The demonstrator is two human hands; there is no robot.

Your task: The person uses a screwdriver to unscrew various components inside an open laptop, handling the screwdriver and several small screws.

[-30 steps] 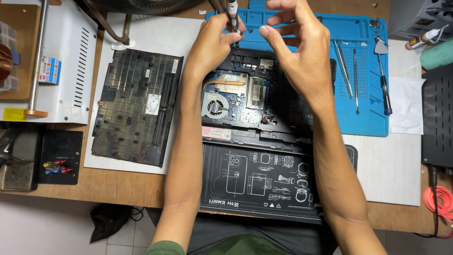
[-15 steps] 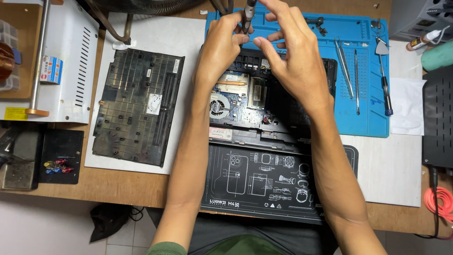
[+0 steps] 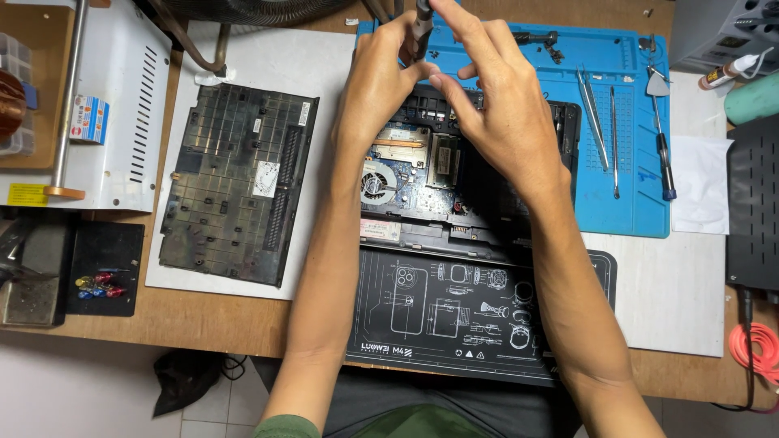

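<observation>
Both hands are closing in tighter now, left hand (image 3: 377,77) and right hand (image 3: 499,113) pinching a small dark tool (image 3: 422,24) above the opened laptop (image 3: 454,178)

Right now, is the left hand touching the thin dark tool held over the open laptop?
Touching. In the head view the left hand has its fingertips closed on the thin dark tool, and the right hand pinches it from the other side, above the open laptop.
</observation>
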